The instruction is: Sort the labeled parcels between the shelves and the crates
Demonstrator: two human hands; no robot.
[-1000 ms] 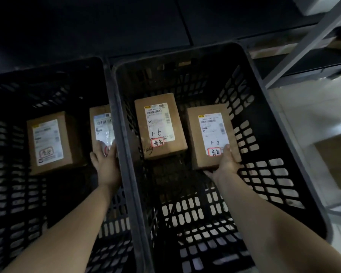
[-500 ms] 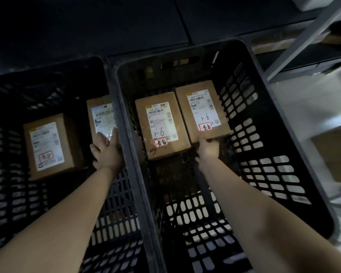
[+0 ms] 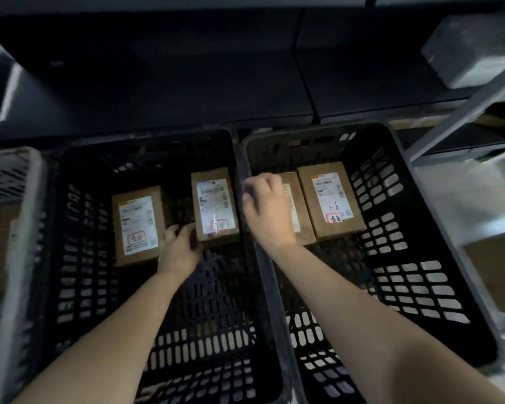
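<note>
The left hand point(image 3: 178, 249) is lowered into the left crate point(image 3: 79, 287), and its fingers are curled against the near left corner of the taped parcel point(image 3: 215, 205). The hand is blurred, so it cannot be told whether that corner is pinched or only touched. The taped parcel lies flat on the crate floor, label up, close to the crate's right wall. Just to its left, with a narrow gap between them, the stamped parcel point(image 3: 137, 225) lies flat with a red-framed mark at the near end of its label.

The right hand point(image 3: 267, 211) is held above the left side of the right crate point(image 3: 405, 287), just beside the two adjoining rims. Its fingers are loosely bent and nothing is gripped in them. Much of the covered parcel point(image 3: 299, 211) is hidden beneath this hand. Touching that parcel's right side, the numbered parcel point(image 3: 331, 199) lies flat, with "1-6" handwritten on its white label above a red-framed mark.

Both black lattice crates are set side by side. A grey crate point(image 3: 18, 228) is seen at the far left edge, and a metal shelf frame point(image 3: 464, 112) slants across the upper right.
</note>
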